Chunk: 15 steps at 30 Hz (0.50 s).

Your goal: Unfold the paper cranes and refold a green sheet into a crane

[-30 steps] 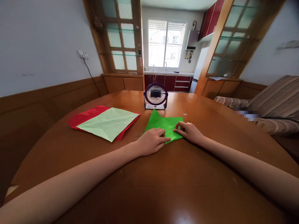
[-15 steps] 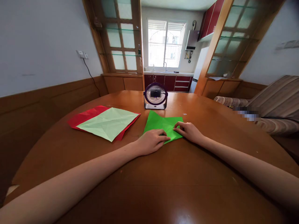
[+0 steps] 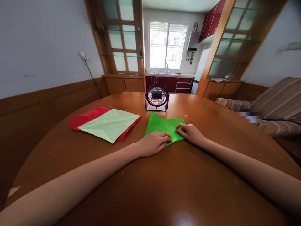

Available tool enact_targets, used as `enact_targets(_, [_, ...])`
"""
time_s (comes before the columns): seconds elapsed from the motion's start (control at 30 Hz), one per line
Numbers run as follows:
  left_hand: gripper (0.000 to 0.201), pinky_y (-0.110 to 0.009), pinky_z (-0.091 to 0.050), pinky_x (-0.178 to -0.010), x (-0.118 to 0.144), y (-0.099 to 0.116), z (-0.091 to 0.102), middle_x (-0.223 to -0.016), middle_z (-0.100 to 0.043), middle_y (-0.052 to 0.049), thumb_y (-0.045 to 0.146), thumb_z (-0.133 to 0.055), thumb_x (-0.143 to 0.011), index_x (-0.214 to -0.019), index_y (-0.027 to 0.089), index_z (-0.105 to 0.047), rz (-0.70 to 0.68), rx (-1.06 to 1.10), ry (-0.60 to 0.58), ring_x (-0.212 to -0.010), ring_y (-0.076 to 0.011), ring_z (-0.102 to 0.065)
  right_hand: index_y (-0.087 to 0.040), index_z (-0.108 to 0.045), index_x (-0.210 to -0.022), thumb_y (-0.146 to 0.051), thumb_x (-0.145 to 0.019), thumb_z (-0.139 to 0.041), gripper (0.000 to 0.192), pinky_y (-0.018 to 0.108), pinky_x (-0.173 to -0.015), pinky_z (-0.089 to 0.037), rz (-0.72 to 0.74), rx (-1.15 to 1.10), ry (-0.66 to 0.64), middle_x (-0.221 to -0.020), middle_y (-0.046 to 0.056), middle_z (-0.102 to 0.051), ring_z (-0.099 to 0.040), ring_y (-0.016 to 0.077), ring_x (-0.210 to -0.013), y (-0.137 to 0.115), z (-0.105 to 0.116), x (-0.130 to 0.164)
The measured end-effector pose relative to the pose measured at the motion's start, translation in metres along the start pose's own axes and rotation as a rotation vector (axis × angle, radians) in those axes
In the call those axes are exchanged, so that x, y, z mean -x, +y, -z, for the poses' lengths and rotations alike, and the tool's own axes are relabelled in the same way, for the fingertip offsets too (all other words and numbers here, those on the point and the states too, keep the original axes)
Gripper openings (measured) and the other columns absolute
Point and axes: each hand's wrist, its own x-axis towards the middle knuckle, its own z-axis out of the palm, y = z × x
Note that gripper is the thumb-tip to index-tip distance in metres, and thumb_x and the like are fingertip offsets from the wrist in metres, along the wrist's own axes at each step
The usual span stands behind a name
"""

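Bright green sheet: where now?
Head view, just right of centre: the bright green sheet lies on the table in front of the fan, right of the pale green sheet, with the left hand and right hand on it.

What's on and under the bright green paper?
On the bright green paper: the left hand at its near-left edge and the right hand at its right side. The table shows around it; anything directly beneath is covered.
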Motion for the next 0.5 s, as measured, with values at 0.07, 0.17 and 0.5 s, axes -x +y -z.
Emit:
enact_targets(0.07, [0.027,-0.036,-0.044,-0.097,0.0,-0.001,0.0,-0.125,-0.061,-0.008,0.017,-0.043,-0.096,-0.116,0.018,-0.06,-0.009,-0.001,0.001,-0.112,-0.0214,-0.058,-0.017,-0.067,-0.091,-0.043,-0.09,-0.053,0.029,0.025,-0.056,-0.035,-0.028,-0.072,0.013,-0.062,0.0,-0.057,-0.05,0.0135,-0.056,0.0,0.001,0.0])
enact_targets(0.17, [0.03,-0.037,-0.045,-0.095,-0.001,-0.003,-0.001,-0.123,-0.062,-0.009,0.02,-0.042,-0.097,-0.122,0.018,-0.058,-0.024,-0.016,-0.008,-0.11,-0.0223,-0.059,-0.017,-0.065,-0.094,-0.047,-0.084,-0.059,0.033,0.024,-0.053,-0.033,-0.081,-0.242,0.021,-0.059,-0.003,-0.052,-0.046,0.0122,-0.055,0.002,0.004,0.0])
enact_targets(0.5, [0.035,-0.038,-0.046,-0.092,0.0,-0.007,-0.004,-0.12,-0.062,-0.01,0.027,-0.038,-0.1,-0.129,0.024,-0.057,-0.062,-0.071,-0.004,-0.107,-0.0231,-0.059,-0.018,-0.05,-0.104,-0.047,-0.074,-0.07,0.046,0.023,-0.048,-0.025,-0.111,-0.581,-0.06,-0.051,-0.011,-0.04,-0.034,0.0086,-0.046,0.015,0.005,-0.004])
